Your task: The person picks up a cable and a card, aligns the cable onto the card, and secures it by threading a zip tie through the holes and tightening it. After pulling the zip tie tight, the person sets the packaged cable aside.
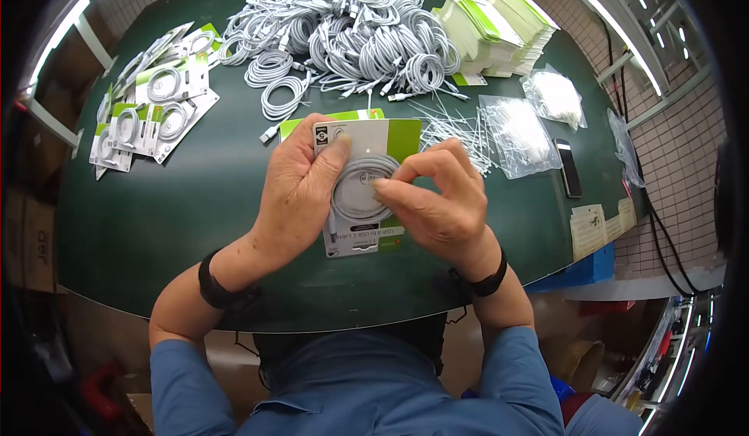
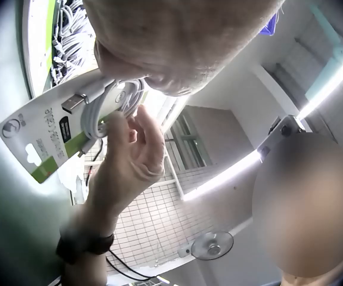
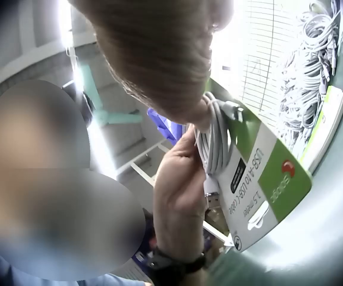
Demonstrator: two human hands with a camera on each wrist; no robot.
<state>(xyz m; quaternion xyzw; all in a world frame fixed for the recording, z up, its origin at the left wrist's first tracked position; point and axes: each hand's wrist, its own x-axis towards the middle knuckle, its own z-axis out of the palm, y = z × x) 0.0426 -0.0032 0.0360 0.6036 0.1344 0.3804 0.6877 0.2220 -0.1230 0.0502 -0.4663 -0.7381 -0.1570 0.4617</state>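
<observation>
Upside down to the wearer, a white and green printed card [image 1: 402,136] carries a coiled grey USB cable [image 1: 340,202]. My left hand [image 1: 292,194] grips the card by its left side, thumb on the front above the coil. From the right, my right hand [image 1: 446,206] has its thumb and forefinger pinched together at the coil's right side; I cannot tell if a tie is between them. A USB plug [image 2: 75,103] lies against the card in the left wrist view. The right wrist view shows the card's printed front [image 3: 272,173] beside the coil.
A large heap of coiled cables [image 1: 351,34] lies at the back. Carded cables [image 1: 156,101] are piled on the left, stacks of cards [image 1: 491,30] at back right. Loose white ties [image 1: 460,136], bags of ties [image 1: 519,136] and a phone [image 1: 569,168] lie on the right.
</observation>
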